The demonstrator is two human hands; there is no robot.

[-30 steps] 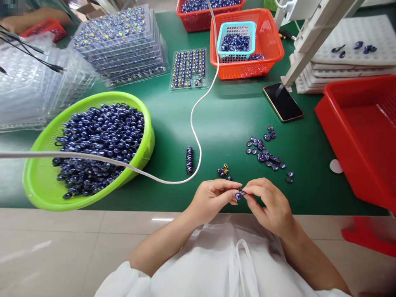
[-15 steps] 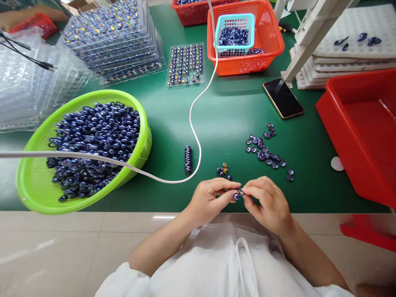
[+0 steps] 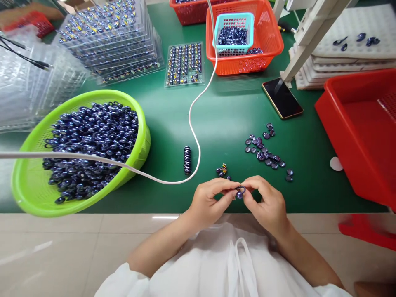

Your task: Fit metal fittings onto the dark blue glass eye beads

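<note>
Both hands [image 3: 238, 200] pinch blue bead [image 3: 239, 192] (w/ fingertips).

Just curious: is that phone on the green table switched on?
Off, it seems: the phone lies face up with a plain dark screen showing only reflections.

Two bare forearms reached forward from white sleeves at the near edge of the scene and met in the middle. The left hand [image 3: 210, 200] lay palm down, knuckles up, its thumb and forefinger stretched rightward and pinched together at their tips. The right hand [image 3: 266, 203] faced it, wrist bent inward, fingers [image 3: 251, 185] curled leftward, thumb and forefinger likewise pressed into a pinch. The fingertips of both hands touched one another at a single point between them. The remaining fingers of each hand were loosely folded underneath. Both elbows sat wide, forearms angled inward.
</note>
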